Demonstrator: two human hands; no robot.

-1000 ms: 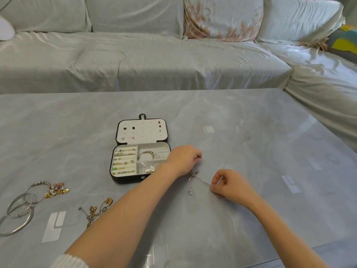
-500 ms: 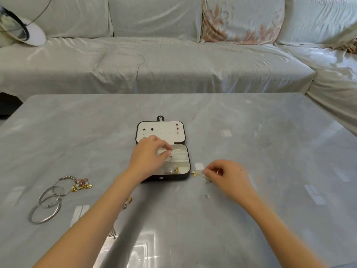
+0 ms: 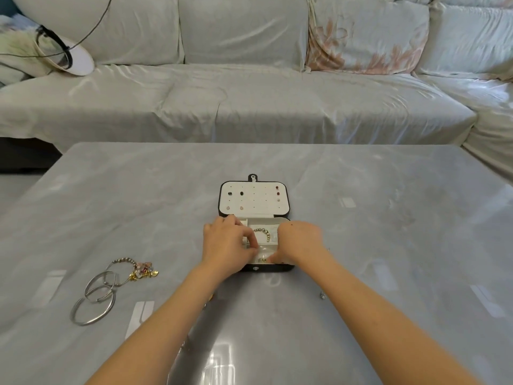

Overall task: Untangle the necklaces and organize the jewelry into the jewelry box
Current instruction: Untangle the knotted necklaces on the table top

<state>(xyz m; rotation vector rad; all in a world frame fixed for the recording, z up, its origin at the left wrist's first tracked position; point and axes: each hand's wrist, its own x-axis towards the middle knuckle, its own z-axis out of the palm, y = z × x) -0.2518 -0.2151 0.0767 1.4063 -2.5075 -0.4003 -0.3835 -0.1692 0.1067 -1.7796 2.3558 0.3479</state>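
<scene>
super glossy grey marble-look table throwing reflections, polished silvery metal bangles at 8 o'clock of the jewelry box, box shell dark and leathery-looking, lining matt cream, dull metallic bead bracelet inside, sheeny satin-ish cloth sofa cover at 12 o'clock

I read no text, label, brand or number here: the jewelry box, the table and the sofa all show me plain, unmarked surfaces
</scene>
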